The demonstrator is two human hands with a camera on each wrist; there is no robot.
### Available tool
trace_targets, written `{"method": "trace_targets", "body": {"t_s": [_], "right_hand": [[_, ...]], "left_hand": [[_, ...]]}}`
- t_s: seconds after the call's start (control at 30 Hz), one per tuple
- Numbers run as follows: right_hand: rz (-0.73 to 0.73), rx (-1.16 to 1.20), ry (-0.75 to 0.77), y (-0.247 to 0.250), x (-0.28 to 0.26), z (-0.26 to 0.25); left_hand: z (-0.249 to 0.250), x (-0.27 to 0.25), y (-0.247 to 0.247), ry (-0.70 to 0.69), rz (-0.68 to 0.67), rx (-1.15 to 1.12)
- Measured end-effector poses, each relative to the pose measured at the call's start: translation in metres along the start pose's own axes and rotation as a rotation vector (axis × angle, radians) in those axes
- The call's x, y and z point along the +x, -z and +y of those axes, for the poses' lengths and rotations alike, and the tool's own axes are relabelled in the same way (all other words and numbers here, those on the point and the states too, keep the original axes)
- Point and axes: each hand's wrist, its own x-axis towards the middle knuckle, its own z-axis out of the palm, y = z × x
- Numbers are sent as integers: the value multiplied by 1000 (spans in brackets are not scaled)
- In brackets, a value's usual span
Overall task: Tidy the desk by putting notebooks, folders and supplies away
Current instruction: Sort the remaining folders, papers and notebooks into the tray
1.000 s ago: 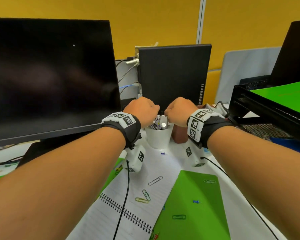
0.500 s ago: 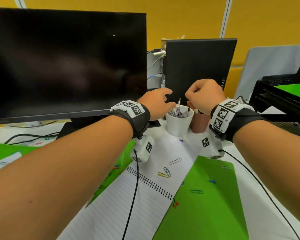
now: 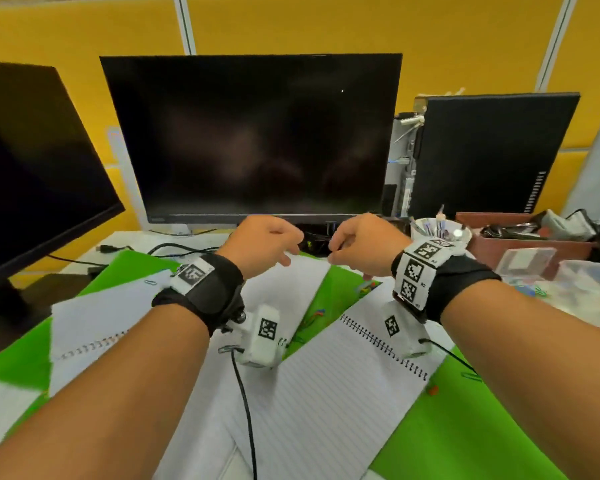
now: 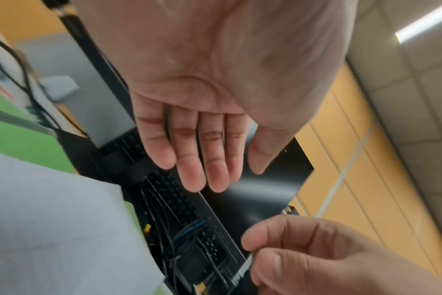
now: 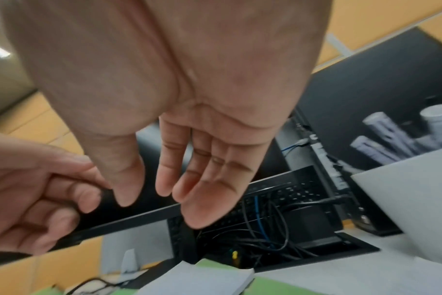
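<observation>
My left hand [image 3: 284, 252] and right hand [image 3: 340, 251] hover side by side over the desk, just in front of the middle monitor [image 3: 257, 136]. In the left wrist view the left hand [image 4: 202, 159] has relaxed, empty fingers. The right wrist view shows the right hand [image 5: 169, 179] equally empty. Below them lies an open spiral notebook [image 3: 326, 403] with lined pages, overlapping a green folder [image 3: 471, 438]. A second open notebook [image 3: 94, 323] lies to the left. The white pen cup [image 3: 440, 233] stands to the right of my right hand.
A brown tray [image 3: 534, 245] and a clear plastic box [image 3: 589, 285] stand at the right. A second monitor [image 3: 32, 161] stands at the left, a black computer case [image 3: 492, 150] at the back right. Paper clips [image 3: 150, 282] and a pushpin [image 3: 432, 389] are scattered; cables run under the monitor.
Both hands have left the pen cup and moved left, in front of the middle monitor. The head view has swung left, so the cup now sits at the right.
</observation>
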Motion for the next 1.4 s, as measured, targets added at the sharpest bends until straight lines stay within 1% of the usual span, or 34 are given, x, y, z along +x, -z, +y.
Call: {"method": "trace_targets", "body": {"t_s": [0.07,0.13,0.2,0.33,0.5,0.67,0.8,0.93,1.07,1.23,1.4], "right_hand": [[-47,-102,50,-19,3,-18],[-91,-206,112,-37,4,-30],[-160,-258,154,-59,3,-44],[-318,-312,213,-103,-5,-72],[-401,-377,272,-140,-13,-92],[-406,-383,272,-146,-16,-98],[-407,-397,277,-150,-17,-100],[-431,-424,271,-151,-16,-100],[-446,-424,236,-152,-16,-99],[-481,-460,199,-153,-21,-101],[-482,-468,182,-154,-21,-105]], "left_hand": [[-21,-13,16,62,58,-35],[-37,-22,27,104,114,-25],[-51,-27,42,162,146,-20],[-68,-35,71,233,139,31],[-92,-48,82,263,123,77],[-108,-43,65,318,45,85],[-119,-36,52,335,-16,114],[-122,-32,51,326,-22,131],[-122,-27,51,345,-104,173],[-122,-23,57,402,-165,200],[-122,-20,51,365,-183,323]]}}
